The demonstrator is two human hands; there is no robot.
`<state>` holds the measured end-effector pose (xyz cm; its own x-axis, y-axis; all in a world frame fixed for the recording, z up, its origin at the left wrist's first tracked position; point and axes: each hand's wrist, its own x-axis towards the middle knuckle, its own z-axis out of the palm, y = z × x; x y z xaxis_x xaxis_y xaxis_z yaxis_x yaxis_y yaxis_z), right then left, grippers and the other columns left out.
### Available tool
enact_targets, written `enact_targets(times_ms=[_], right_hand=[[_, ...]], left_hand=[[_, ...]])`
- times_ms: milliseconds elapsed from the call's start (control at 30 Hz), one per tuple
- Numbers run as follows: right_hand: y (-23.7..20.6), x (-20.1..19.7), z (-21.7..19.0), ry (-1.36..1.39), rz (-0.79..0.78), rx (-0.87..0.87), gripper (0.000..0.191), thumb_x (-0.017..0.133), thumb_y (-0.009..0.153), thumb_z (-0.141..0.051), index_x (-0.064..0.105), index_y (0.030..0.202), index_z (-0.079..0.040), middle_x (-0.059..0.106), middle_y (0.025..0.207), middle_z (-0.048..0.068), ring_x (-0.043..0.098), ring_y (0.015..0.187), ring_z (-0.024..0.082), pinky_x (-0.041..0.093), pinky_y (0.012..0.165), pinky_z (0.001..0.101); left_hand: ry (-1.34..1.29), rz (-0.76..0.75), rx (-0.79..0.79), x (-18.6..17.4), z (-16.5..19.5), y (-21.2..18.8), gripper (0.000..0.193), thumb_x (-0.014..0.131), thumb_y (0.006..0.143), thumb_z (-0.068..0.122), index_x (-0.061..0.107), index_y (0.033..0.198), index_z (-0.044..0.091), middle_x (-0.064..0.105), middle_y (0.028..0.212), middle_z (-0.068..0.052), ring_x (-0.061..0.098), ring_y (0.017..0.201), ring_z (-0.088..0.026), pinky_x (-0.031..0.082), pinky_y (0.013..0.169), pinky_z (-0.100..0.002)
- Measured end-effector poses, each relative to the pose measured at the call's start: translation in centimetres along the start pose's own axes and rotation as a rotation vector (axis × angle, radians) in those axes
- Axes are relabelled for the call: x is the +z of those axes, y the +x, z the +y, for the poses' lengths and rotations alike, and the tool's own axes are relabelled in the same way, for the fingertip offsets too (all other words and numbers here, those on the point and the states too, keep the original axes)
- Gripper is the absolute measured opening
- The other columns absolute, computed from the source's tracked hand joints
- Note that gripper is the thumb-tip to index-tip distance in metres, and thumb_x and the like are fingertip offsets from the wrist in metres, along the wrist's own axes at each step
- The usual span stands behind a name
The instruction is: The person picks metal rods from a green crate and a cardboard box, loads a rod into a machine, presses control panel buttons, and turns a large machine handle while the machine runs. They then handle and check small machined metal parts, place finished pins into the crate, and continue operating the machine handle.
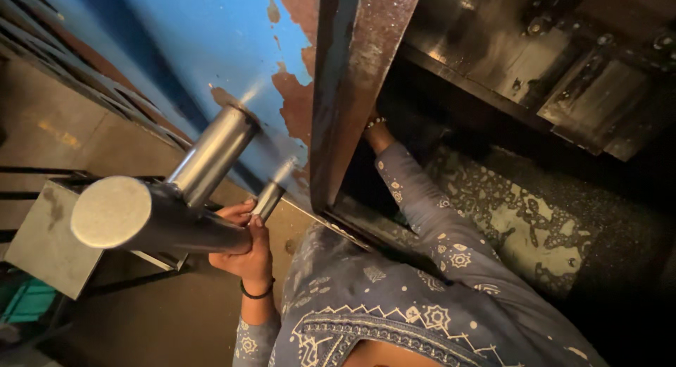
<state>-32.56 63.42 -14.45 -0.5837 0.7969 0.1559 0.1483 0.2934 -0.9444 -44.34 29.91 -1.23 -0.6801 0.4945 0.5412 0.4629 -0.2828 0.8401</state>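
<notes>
- As we look down through the head camera, we see our left hand (248,251) with its fingers (236,213) curled and closed around the steel handle bar (158,219) of the blue machine door (211,50).
- The bar's long axis runs from our fingers out to the left, toward the camera; its round end face is far left of the fingers.
- Two short steel posts (211,154) go up from the bar to the door, above the fingers.
- Our right hand (377,131) reaches into the dark machine opening (422,120), up and right of the left fingers; we cannot tell how its fingers are.
</notes>
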Motion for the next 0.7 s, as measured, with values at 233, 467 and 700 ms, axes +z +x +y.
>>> enact_targets(times_ms=[233,467,700], right_hand=[[0.5,-1.8,0.6,-0.068,0.043,-0.036,0.051,0.063,0.106,-0.031,0.044,0.144,-0.001,0.067,0.122,0.018,0.064,0.109,0.027,0.051,0.092,0.0388],[-4.6,-6.0,-1.6,-0.184,0.229,-0.112,0.054,0.064,0.105,-0.029,0.043,0.146,0.000,0.067,0.124,0.019,0.064,0.110,0.027,0.051,0.093,0.0390],[-29.5,2.4,-3.0,0.238,0.504,0.260,0.046,0.046,0.109,-0.045,0.068,0.102,-0.006,0.047,0.052,-0.004,0.040,0.038,0.006,0.029,0.037,0.0236]], left_hand=[[-0.142,-0.122,-0.107,-0.8,0.0,0.3,0.012,0.070,0.092,-0.005,0.059,0.095,-0.005,0.073,0.107,-0.017,0.070,0.099,-0.020,0.056,0.090,-0.031],[-0.195,-0.295,-0.190,-2.2,1.5,1.5,0.018,0.074,0.088,-0.006,0.063,0.101,-0.002,0.074,0.103,-0.010,0.065,0.076,-0.011,0.053,0.068,-0.025],[-0.317,-0.528,-0.310,-3.9,1.0,3.7,0.012,0.077,0.093,0.000,0.065,0.095,0.003,0.067,0.083,-0.005,0.065,0.066,-0.012,0.052,0.061,-0.027]])
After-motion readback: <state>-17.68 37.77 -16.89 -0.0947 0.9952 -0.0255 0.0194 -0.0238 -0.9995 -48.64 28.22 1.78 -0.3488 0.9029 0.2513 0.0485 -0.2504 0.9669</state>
